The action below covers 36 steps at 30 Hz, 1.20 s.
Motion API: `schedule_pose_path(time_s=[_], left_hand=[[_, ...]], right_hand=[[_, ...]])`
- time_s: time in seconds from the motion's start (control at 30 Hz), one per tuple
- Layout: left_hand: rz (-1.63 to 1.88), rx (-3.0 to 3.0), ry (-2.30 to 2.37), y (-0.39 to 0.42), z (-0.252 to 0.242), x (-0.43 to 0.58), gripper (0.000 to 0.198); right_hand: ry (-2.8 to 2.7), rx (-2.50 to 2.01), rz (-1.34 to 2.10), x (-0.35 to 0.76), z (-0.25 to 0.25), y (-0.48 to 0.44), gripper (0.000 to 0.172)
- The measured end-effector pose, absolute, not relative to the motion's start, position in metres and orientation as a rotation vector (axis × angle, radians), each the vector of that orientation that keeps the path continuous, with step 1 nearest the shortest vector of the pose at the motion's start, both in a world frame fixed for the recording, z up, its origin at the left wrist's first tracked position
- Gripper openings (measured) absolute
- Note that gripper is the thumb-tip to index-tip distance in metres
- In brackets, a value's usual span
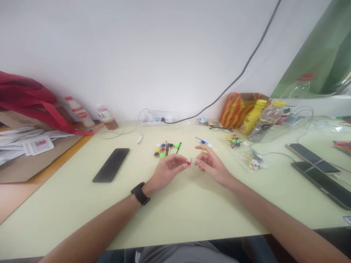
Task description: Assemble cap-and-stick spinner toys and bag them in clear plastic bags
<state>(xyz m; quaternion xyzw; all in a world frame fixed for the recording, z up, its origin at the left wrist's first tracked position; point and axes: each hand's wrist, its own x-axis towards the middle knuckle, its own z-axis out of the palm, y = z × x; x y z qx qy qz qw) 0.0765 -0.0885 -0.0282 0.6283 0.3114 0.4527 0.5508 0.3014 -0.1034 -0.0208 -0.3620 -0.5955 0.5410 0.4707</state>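
Note:
My left hand (171,168), with a black watch (140,193) on its wrist, pinches a small red plastic piece (189,163) with thin prongs between thumb and fingertips. Just right of that piece is my right hand (210,164), its index finger stretched out and the other fingers loosely curled; nothing shows in it. Beyond my left hand lie several small round coloured discs (162,149) and dark and green plastic sticks (178,147). Past my right hand are a blue stick (201,140) and a white stick (212,145), with a yellow piece partly hidden by the fingers.
A black phone (111,165) lies to the left, two more phones (323,182) to the right. Clear bags of small plastic parts (255,161) sit right of centre. Glasses (221,128), bottles (259,117), a striped bag (233,109) and a power strip (156,118) line the wall.

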Motion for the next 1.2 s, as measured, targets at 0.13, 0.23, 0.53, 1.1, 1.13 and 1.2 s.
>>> schedule_pose_path(time_s=[0.13,0.23,0.53,1.1,1.13,1.2], left_hand=[[1.122,1.476,0.746,-0.088,-0.027,0.077,0.021],[1.154,1.48,0.771,-0.087,-0.027,0.076,0.021],[1.071,1.521,0.738,-0.088,-0.028,0.078,0.021],[1.112,1.493,0.745,-0.088,-0.027,0.078,0.022],[1.131,1.496,0.754,-0.088,-0.027,0.078,0.023],[1.153,1.506,0.767,-0.087,-0.027,0.078,0.024]], right_hand=[[-1.386,-0.983,1.395,0.299,-0.019,-0.106,0.035],[-1.469,-0.899,1.557,0.303,-0.018,-0.104,0.065],[-1.498,-0.835,1.322,0.302,-0.019,-0.102,0.032],[-1.377,-1.013,1.343,0.298,-0.021,-0.106,0.057],[-1.331,-1.042,1.374,0.297,-0.02,-0.106,0.05],[-1.311,-1.042,1.513,0.298,-0.017,-0.107,0.034]])
